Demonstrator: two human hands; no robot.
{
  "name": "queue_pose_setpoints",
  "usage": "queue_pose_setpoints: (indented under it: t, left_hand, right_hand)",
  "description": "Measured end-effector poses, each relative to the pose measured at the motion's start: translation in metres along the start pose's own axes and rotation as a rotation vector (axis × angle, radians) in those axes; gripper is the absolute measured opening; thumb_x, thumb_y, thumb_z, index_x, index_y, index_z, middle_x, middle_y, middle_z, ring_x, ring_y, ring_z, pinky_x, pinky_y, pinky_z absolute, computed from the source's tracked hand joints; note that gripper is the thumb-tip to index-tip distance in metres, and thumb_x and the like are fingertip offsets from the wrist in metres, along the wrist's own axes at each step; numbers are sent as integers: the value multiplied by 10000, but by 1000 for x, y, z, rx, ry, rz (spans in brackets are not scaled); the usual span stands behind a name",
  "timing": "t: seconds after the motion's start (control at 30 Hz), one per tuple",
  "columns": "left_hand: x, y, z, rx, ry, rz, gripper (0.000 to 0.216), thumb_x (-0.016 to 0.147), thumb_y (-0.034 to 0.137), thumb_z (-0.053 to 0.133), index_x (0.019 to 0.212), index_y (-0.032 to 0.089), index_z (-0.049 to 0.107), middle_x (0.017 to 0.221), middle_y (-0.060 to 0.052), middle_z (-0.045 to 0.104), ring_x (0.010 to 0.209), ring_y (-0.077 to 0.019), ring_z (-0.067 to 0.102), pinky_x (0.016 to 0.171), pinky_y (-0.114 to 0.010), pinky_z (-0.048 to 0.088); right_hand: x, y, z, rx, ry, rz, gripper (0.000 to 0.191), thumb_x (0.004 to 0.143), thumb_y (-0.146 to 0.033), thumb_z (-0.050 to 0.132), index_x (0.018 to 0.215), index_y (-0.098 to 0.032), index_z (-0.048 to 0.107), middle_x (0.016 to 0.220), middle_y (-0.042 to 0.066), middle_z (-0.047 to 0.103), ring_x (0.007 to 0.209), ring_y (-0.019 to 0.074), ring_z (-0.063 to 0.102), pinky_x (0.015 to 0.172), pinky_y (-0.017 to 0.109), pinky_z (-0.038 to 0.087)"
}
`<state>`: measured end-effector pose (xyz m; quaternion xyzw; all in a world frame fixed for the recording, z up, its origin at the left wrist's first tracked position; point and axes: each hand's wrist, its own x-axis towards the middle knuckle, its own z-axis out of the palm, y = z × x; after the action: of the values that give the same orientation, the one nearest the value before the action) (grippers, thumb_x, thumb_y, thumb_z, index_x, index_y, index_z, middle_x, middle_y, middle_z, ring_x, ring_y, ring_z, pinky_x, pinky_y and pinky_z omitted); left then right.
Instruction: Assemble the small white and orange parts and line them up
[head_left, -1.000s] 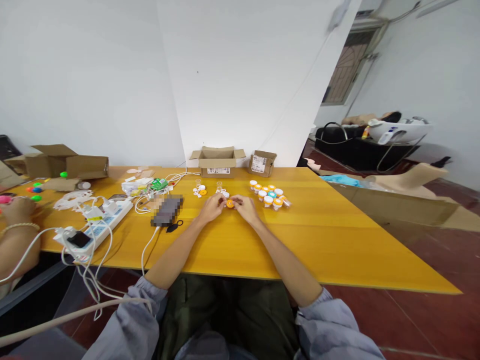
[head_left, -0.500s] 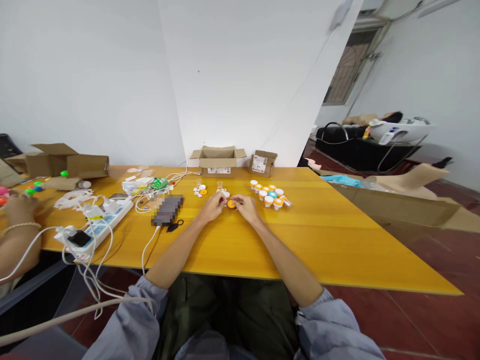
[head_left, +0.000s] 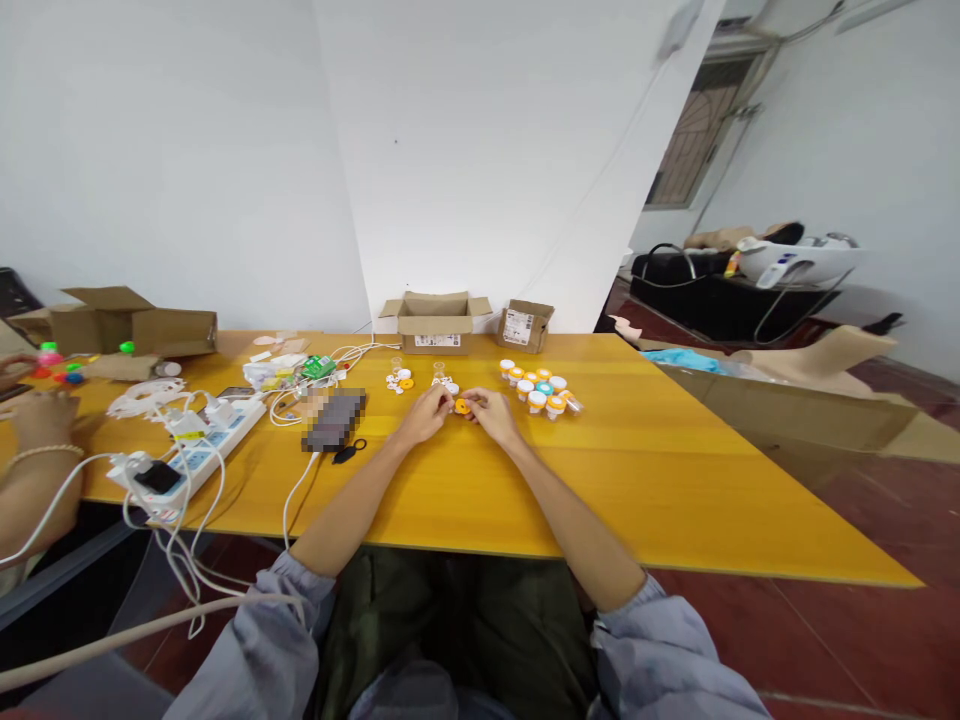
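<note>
My left hand (head_left: 424, 414) and my right hand (head_left: 486, 411) meet over the yellow table (head_left: 675, 480), fingers pinched on a small orange cap (head_left: 460, 406) held between them. Just right of my right hand stands a cluster of small vials with orange, white and one teal cap (head_left: 538, 389). Behind my left hand lie a few loose white and orange caps (head_left: 400, 380) and a small clear vial (head_left: 439, 372).
Two open cardboard boxes (head_left: 435, 322) sit at the table's far edge. A power strip with white cables (head_left: 196, 448), a dark blurred device (head_left: 334, 420) and packets lie to the left. Another person's arm (head_left: 30, 470) works at the far left by coloured beads.
My hands stay together on the orange cap with only slight finger shifts. The other person's hand at far left has moved, lifting a pink bead.
</note>
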<state>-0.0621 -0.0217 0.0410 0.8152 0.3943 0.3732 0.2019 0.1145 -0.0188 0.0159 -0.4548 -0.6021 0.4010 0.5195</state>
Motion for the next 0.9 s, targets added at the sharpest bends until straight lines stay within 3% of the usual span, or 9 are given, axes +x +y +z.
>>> queue_pose_setpoints:
  t: [0.4,0.7,0.9]
  left_hand:
    - [0,0,-1,7,-31,-59,119,934,228,508,835,217,573,826,9,595,789,-162,539,813,-288,461]
    - [1,-6,0,15,-30,-67,130,938,240,521,832,214,591,807,10,586,791,-165,532,803,-285,454]
    - [1,-4,0,28,-15,-76,155,938,243,531,797,215,589,823,3,595,802,-170,542,813,-293,461]
  right_hand:
    - [3,2,-1,-152,220,63,121,799,-133,605,781,-204,702,719,12,749,580,171,713,582,295,624]
    - [4,5,-3,-191,152,-3,194,754,-122,701,922,-201,758,933,60,802,860,233,773,838,375,632]
    - [5,8,-1,-248,145,-91,187,770,-126,682,912,-215,765,983,63,800,933,236,762,906,397,612]
